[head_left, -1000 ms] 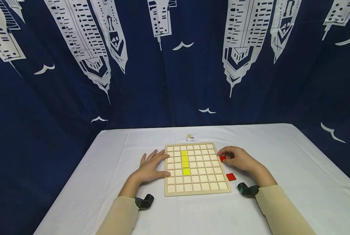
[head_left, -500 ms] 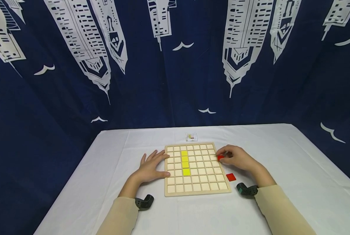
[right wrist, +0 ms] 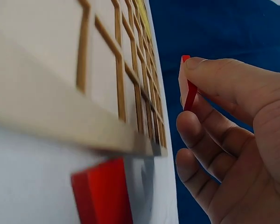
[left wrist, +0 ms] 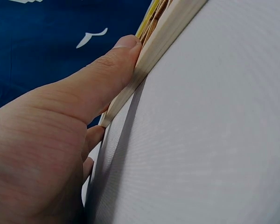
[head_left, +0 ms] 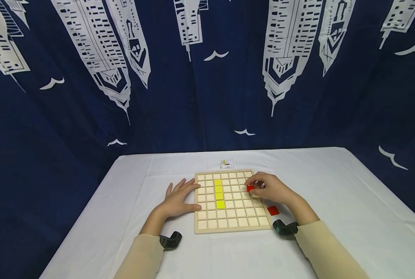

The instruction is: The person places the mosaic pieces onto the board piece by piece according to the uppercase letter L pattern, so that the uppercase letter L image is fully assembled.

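A wooden grid board (head_left: 233, 231) lies on the white table, with several yellow square tiles (head_left: 219, 189) in one column of its cells. My left hand (head_left: 177, 199) rests at the board's left edge, fingers spread, its thumb on the rim in the left wrist view. Over the board's right part, my right hand (head_left: 271, 188) pinches a red square tile (right wrist: 188, 88) between thumb and fingers. The right wrist view shows this tile held on edge, apart from the board. A second red tile (head_left: 273, 210) lies on the table just right of the board.
Behind the board lies a small printed grid card (head_left: 226, 163) with coloured marks. A dark blue curtain (head_left: 193, 97) with white buildings and birds hangs at the table's far edge. Each wrist wears a black camera (head_left: 170, 240).
My right hand has carried the red tile leftward from beside the board to above its right columns. The left hand has stayed at the left edge.
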The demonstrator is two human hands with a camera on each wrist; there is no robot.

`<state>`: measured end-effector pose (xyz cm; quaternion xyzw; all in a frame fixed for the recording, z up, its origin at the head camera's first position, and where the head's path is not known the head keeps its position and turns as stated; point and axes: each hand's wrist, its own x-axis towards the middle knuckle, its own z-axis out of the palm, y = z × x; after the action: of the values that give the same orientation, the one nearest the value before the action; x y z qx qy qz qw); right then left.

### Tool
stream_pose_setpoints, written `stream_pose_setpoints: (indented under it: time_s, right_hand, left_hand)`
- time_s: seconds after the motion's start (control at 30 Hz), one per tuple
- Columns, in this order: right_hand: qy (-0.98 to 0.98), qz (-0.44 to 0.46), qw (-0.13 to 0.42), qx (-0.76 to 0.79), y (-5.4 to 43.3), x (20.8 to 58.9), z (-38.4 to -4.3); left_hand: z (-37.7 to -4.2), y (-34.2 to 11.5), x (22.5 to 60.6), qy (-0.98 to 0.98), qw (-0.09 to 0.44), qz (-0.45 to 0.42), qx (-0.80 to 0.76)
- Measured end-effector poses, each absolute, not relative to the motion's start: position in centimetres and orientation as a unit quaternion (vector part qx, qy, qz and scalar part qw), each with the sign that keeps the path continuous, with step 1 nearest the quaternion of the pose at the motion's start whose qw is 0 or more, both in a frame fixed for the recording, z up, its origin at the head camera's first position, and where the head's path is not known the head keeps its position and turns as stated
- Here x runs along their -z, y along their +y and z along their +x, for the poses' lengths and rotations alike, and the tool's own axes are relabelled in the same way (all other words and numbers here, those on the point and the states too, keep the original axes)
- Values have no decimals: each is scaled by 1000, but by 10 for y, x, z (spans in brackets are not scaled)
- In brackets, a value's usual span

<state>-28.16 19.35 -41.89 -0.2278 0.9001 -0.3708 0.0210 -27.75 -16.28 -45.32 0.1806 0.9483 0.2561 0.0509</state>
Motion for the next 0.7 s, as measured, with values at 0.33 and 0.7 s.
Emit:
stream_pose_setpoints:
  time_s: [0.33, 0.7]
  right_hand:
    - [889, -271, 26, 369, 172, 422, -275]
    - [882, -310, 41, 352, 154, 424, -269]
  left_hand:
    - [-279, -163, 456, 949, 50, 179, -253]
    - [-279, -164, 455, 949, 49, 180, -256]
